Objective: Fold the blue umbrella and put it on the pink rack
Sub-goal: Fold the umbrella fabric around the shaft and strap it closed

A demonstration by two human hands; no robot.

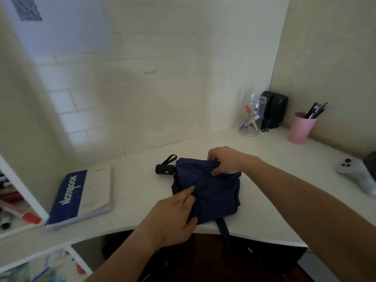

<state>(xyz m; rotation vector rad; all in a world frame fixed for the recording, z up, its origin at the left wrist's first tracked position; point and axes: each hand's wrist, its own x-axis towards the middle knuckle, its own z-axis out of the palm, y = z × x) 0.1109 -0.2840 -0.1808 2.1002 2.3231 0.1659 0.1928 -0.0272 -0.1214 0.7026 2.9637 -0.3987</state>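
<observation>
Umbrella (215,192): dark blue matt cloth, creased; handle (164,169) black matt plastic. Desk (130,192): white, smooth. Jar (252,117) at back edge: clear glossy plastic. Notebook (81,196): paper.

Game controller (358,176) cut off at right frame edge. Printed code on wall sheet (26,9) blurred, unreadable. Blue umbrella (215,192) partly covered by both hands; its strap (224,231) hangs past the worktop (132,200) edge into shadow.

White desk (142,186), umbrella (215,192), notebook (81,196), perhaps controller (358,174)
</observation>
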